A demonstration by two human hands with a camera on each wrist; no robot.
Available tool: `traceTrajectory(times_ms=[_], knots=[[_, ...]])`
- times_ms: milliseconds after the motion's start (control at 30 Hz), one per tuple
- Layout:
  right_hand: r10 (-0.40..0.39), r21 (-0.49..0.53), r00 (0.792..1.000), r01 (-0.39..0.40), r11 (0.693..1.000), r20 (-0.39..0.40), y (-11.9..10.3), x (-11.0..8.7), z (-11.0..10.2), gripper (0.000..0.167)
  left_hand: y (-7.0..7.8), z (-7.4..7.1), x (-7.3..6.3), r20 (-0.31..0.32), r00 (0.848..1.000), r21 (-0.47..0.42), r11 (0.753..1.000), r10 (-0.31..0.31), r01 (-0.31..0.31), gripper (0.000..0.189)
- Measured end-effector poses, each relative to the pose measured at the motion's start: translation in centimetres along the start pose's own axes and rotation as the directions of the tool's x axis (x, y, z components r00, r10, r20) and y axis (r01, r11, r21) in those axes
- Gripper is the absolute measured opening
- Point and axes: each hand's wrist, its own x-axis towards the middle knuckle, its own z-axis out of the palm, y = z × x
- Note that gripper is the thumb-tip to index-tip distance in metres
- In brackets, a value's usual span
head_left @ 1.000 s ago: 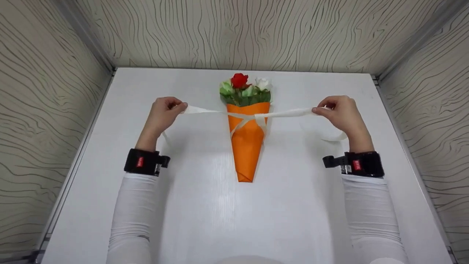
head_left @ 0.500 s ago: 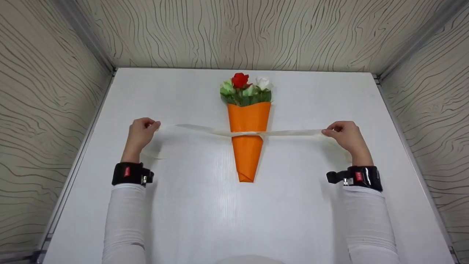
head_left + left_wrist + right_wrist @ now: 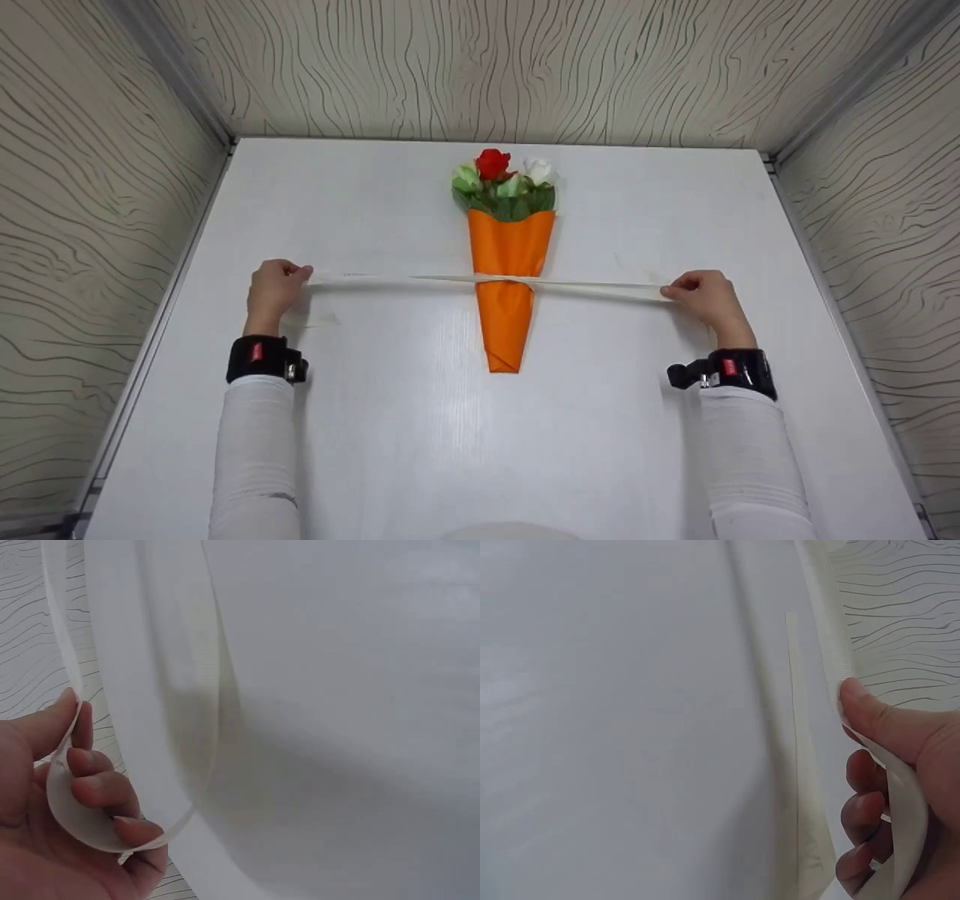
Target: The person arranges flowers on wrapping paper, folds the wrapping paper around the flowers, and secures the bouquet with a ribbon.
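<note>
A bouquet with a red rose [image 3: 493, 164], a white rose [image 3: 538, 171] and green leaves lies on the table in an orange wrapper [image 3: 504, 330]. Around the wrapper's middle runs a white ribbon [image 3: 600, 288], crossed at the front and drawn nearly straight to both sides. My left hand [image 3: 276, 291] pinches one end between thumb and index finger; in the left wrist view the ribbon's tail [image 3: 71, 814] loops through the curled fingers. On the other side my right hand [image 3: 701, 301] pinches the opposite end, its tail [image 3: 909, 817] passing over the palm.
The white table [image 3: 420, 450] is bounded by a wood-grain patterned back wall [image 3: 480, 71] and similar side walls. A loose ribbon tail [image 3: 799, 757] lies on the tabletop beside the right hand.
Both hands have come down toward the person, the left also outward. The ribbon's crossing has slid down the wrapper and tightened, pulling its middle in; the loop has closed up.
</note>
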Motion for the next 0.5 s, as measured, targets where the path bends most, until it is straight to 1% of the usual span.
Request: traceTrajectory(times_ms=[100, 200, 367, 500], knots=[[0.008, -0.005, 1.000, -0.008, 1.000, 0.006, 0.4, 0.1, 0.2, 0.036, -0.2, -0.2, -0.2, 0.017, 0.999, 0.016, 0.999, -0.049, 0.049, 0.045], [0.019, -0.004, 1.000, -0.019, 1.000, -0.008, 0.6, 0.1, 0.2, 0.036, -0.5, -0.5, -0.6, 0.033, 0.997, 0.038, 0.997, -0.074, 0.072, 0.047], [0.067, -0.001, 0.996, -0.067, 0.998, -0.059, 0.7, 0.0, -0.2, 0.037, -1.1, -1.1, -1.0, 0.042, 0.993, 0.075, 0.992, -0.107, 0.104, 0.048], [0.108, 0.003, 0.988, -0.108, 0.994, -0.108, 0.5, 0.0, -0.9, 0.043, -1.2, -1.5, -1.2, 0.047, 0.989, 0.083, 0.988, -0.137, 0.133, 0.049]])
